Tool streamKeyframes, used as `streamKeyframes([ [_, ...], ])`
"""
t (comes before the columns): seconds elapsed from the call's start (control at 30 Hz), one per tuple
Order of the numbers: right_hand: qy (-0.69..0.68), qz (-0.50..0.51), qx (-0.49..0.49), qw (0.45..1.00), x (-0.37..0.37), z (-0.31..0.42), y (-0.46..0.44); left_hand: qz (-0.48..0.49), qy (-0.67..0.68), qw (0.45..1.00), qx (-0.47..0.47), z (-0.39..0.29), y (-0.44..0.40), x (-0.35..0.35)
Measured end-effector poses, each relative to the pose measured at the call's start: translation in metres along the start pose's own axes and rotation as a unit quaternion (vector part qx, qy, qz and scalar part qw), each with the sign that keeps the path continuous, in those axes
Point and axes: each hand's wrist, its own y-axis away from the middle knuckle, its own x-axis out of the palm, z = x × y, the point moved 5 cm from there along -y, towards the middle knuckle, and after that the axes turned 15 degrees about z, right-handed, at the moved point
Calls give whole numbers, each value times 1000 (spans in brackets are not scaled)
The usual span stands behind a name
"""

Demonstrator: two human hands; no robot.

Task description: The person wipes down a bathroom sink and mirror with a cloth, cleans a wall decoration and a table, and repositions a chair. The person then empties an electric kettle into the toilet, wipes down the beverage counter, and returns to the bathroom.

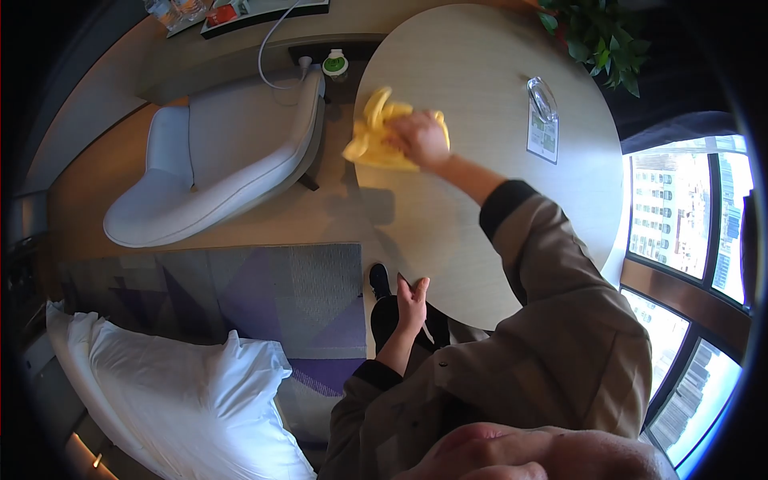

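Observation:
A crumpled yellow cloth [374, 138] lies at the left edge of the round pale table [472, 232], part of it hanging past the rim. Bunched over it, my right hand [419, 139] grips the cloth, arm stretched across the tabletop. My left hand [411, 306] is low beside the table's near edge, thumb and fingers apart. I see nothing held in it, though its palm side is partly hidden.
On the table are a printed card [543, 138] and a clear glass dish [542, 98]. A white armchair [232, 160] stands left, near a green-lidded container [336, 64]. A leafy plant [604, 44] overhangs the far right; a white-covered bed [176, 384] is lower left.

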Motion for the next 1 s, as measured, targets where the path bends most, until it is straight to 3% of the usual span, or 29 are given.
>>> streamKeyframes([
  [0.1,-30,20,-169,985,-6,28,30,26,5,999,-23,1,1,-1],
  [0.23,47,-57,131,989,-7,-82,-88,15,34,999,-5,1,1,-1],
  [0.3,123,-59,170,976,-6,-61,-103,23,32,999,-12,-10,0,-1],
  [0.33,119,-38,133,983,1,-41,-92,40,36,998,-12,-15,-1,1],
  [0.43,66,19,-8,998,9,45,13,80,83,980,-161,-2,3,-11],
  [0.53,5,127,-66,990,9,114,166,158,265,944,-119,-14,6,-33],
  [0.6,17,170,-54,984,-13,113,251,142,177,956,-188,-5,24,-66],
  [0.7,56,182,248,950,-41,19,358,38,74,975,-207,-31,44,-103],
  [0.73,107,149,347,920,-64,-13,390,-1,40,977,-210,-28,57,-122],
  [0.77,138,46,447,883,-75,-52,432,15,27,976,-216,-31,65,-128],
  [0.83,130,-56,682,717,-79,-115,506,-56,-3,974,-220,-42,66,-141],
  [0.87,137,-81,715,681,-74,-113,501,-41,-12,975,-220,-47,61,-137],
  [0.9,148,-106,689,702,-57,-102,485,-51,-22,981,-186,-54,53,-135],
  [0.97,59,-89,562,820,-46,-16,393,-55,-33,987,-149,-64,42,-122],
  [1.0,49,-33,488,871,-38,35,347,-77,-45,991,-97,-71,28,-113],
])
